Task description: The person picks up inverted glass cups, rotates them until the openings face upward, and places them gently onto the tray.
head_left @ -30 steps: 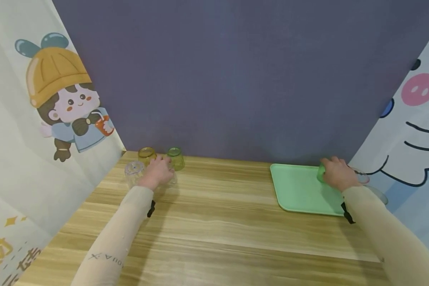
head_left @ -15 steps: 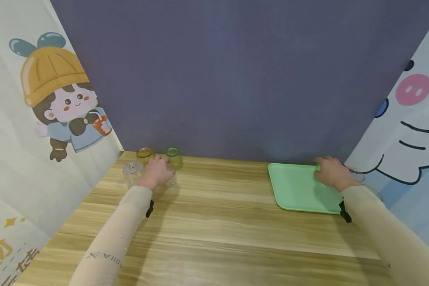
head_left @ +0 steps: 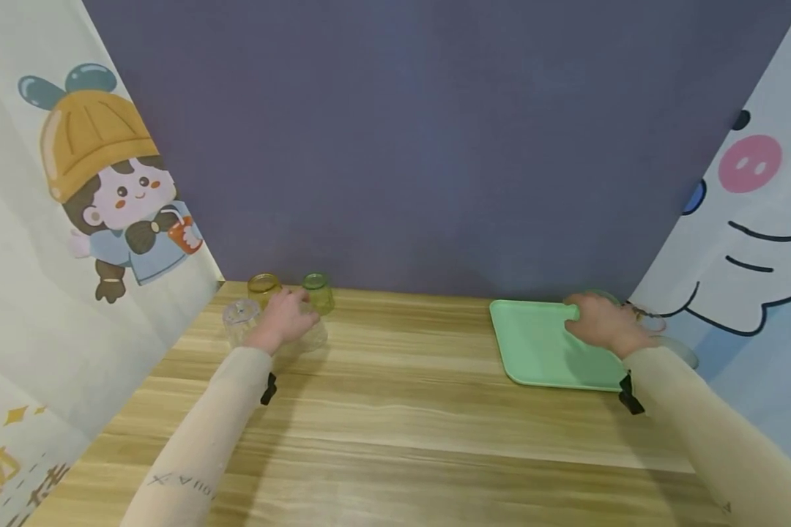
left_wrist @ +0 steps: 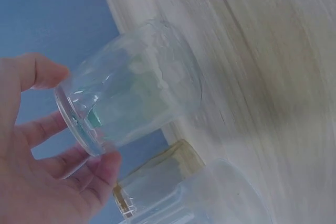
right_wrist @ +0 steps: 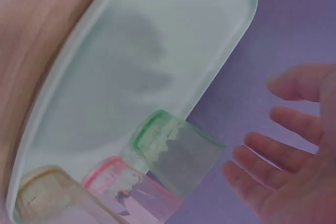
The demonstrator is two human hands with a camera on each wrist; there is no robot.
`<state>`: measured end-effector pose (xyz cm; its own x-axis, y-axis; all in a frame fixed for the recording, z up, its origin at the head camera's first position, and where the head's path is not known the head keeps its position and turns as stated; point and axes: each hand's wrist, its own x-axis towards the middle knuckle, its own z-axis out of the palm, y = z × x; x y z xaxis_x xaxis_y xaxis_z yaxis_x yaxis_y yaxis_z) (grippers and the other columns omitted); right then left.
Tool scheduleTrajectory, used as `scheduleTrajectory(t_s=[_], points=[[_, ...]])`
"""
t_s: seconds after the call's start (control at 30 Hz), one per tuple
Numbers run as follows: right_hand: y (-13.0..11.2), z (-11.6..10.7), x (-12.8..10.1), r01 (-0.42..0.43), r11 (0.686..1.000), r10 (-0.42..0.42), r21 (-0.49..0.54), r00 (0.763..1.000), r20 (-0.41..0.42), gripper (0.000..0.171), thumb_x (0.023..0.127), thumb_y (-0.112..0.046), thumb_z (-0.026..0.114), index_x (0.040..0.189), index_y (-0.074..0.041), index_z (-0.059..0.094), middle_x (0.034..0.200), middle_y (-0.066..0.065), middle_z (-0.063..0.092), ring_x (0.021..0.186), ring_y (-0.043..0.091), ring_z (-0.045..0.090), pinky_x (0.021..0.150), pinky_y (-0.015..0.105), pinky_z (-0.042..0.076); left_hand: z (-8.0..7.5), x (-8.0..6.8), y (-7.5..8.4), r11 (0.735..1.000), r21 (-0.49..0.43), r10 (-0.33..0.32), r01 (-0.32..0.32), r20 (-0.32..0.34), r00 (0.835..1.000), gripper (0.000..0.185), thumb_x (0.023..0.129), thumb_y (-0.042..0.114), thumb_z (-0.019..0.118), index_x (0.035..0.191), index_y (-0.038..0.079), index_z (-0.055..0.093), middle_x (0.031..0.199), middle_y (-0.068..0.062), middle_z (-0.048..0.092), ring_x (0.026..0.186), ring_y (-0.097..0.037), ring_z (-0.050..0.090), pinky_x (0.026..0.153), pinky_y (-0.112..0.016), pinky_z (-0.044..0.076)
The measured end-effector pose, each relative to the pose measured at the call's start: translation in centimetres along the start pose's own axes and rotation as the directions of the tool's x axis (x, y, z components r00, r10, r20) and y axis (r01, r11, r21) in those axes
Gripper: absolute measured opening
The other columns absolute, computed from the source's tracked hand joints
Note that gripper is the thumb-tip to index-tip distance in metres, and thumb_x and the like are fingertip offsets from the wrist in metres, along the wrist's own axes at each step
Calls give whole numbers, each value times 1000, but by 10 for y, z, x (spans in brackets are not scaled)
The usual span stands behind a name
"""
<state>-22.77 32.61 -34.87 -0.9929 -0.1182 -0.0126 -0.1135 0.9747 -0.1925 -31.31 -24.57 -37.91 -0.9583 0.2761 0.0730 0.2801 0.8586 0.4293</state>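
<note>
My left hand (head_left: 283,320) grips a clear glass (left_wrist: 131,87), the fingers and thumb around its narrower end. Around that hand are another clear glass (head_left: 239,320), an amber glass (head_left: 262,289) and a green glass (head_left: 318,295). On the right, my right hand (head_left: 603,320) is over the light green tray (head_left: 540,351) with its fingers spread and nothing in them. Just off its fingertips in the right wrist view sits a green-rimmed glass (right_wrist: 178,150) on the tray, beside a pink glass (right_wrist: 131,192) and an amber-rimmed glass (right_wrist: 58,200).
The wooden table (head_left: 395,410) reaches back to a dark blue-grey panel (head_left: 395,146). Printed cloths hang at the left (head_left: 26,256) and right (head_left: 764,293). The tray is near the table's back right, its raised rim facing the panel.
My right hand has let go of the green glass and moved slightly left of it over the tray. My left hand stays among the glasses, the clear glass showing a little more below it.
</note>
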Motion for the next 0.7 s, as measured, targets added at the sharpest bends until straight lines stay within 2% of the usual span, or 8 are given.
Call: scheduleTrajectory(t_s=[0.17, 0.5, 0.7], points=[[-8, 6, -1, 55, 996, -54, 67, 998, -14, 51, 96, -14, 59, 137, 15, 49, 135, 39, 52, 122, 57, 49, 96, 67, 44, 0, -4, 0, 998, -52, -27, 27, 4, 1000, 54, 96, 30, 58, 139, -2, 54, 147, -31, 42, 138, -54, 32, 109, -70, 31], [-25, 13, -2, 85, 986, -79, 144, 996, -43, 50, 98, -16, 59, 137, 13, 51, 136, 37, 52, 121, 56, 51, 93, 64, 47, -3, -8, 5, 994, -101, -32, 31, -6, 999, 54, 96, 33, 59, 139, 0, 53, 143, -30, 45, 136, -54, 35, 106, -69, 36], [-37, 16, -5, 111, 966, -100, 232, 993, -58, 49, 99, -16, 62, 136, 13, 52, 137, 35, 52, 119, 57, 52, 92, 60, 50, -3, -11, 8, 989, -149, -15, 14, -3, 1000, 51, 97, 32, 59, 137, 1, 53, 142, -28, 47, 131, -49, 43, 103, -67, 40]])
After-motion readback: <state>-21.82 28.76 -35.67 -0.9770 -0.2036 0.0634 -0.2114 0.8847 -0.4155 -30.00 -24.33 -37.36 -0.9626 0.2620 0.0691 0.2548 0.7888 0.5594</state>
